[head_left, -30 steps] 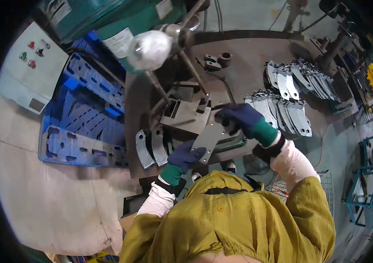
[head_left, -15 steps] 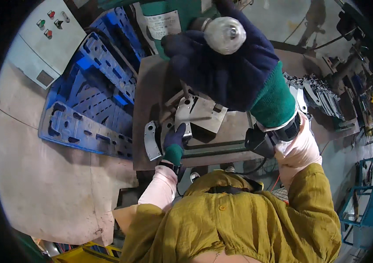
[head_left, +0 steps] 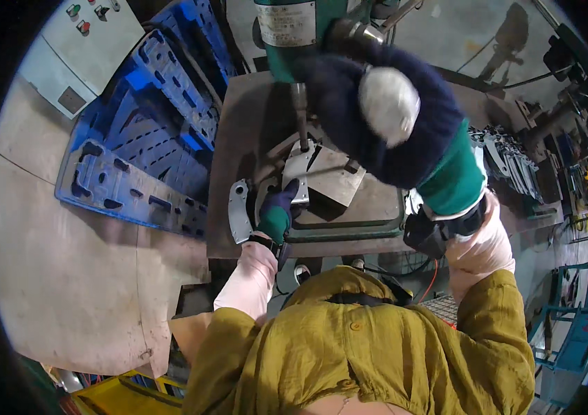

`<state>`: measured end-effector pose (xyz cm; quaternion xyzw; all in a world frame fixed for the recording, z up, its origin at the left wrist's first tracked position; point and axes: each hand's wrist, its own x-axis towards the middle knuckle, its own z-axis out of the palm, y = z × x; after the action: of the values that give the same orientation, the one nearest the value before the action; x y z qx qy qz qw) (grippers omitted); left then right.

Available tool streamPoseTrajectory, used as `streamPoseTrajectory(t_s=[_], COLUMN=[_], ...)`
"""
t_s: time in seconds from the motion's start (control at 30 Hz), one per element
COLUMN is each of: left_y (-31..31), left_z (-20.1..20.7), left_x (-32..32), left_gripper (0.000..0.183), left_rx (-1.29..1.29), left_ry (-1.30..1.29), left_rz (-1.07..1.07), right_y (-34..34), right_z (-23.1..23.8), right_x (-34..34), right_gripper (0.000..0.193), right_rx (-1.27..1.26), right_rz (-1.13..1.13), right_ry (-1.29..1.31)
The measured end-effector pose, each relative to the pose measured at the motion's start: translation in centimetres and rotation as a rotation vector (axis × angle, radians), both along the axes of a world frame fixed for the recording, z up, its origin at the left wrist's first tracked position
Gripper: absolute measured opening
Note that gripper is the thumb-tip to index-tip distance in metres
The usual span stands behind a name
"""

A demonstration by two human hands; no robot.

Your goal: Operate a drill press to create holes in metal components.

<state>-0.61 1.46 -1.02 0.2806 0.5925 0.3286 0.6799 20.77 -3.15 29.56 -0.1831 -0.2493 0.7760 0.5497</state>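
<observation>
My right hand (head_left: pixel 359 131), in a dark blue glove, is raised close to the camera. Its fingers curl around a whitish round knob (head_left: pixel 392 104), blurred by motion, at the end of a lever on a green press machine (head_left: pixel 285 55). Below, the gloved fingers of my left hand (head_left: pixel 281 200) grip the near end of a grey metal bracket (head_left: pixel 298 166). A vertical metal rod (head_left: pixel 301 114) of the machine comes down at the bracket's far end; whether they touch, I cannot tell. Right of the bracket sits a metal block (head_left: pixel 335 178).
A loose curved metal plate (head_left: pixel 240 211) lies left of my left hand on the worktable (head_left: pixel 235 124). Many similar plates (head_left: pixel 508 159) are piled at the right. Blue pallets (head_left: pixel 148 131) and a grey control box (head_left: pixel 72 62) stand at the left.
My right hand and the knob have shifted right and slightly nearer, showing more of the rod. My left hand keeps its grip on the bracket. The whole view has shifted slightly.
</observation>
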Motion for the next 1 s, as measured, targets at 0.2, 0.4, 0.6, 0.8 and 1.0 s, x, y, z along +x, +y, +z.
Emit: streamPoseTrajectory(t_s=[0.2,0.4,0.6,0.8,1.0], left_y=[-0.6,-1.8,0.1,0.5,0.2], left_z=[-0.5,0.2,-0.7,-2.3,-0.6], left_x=[-0.4,-0.4,-0.2,-0.3,-0.7], left_gripper=[0.044,0.050,0.070,0.074,0.080], left_rx=[0.294,0.493,0.133,0.373,0.325], left_ry=[0.010,0.079,0.164,0.589,0.660], left_rz=[-0.012,-0.047,-0.041,-0.196,-0.232], right_y=[-1.2,0.2,1.7,4.3,5.3], right_z=[-3.9,-7.8,-11.1,-15.4,-16.1], right_x=[-1.0,-0.1,0.2,1.3,1.4], right_gripper=[0.054,0.031,0.024,0.031,0.030], right_rx=[0.180,0.278,0.060,0.105,0.195], right_rz=[0.086,-0.071,-0.287,-0.530,-0.758], right_ry=[-0.265,-0.683,-0.720,-1.033,-1.284])
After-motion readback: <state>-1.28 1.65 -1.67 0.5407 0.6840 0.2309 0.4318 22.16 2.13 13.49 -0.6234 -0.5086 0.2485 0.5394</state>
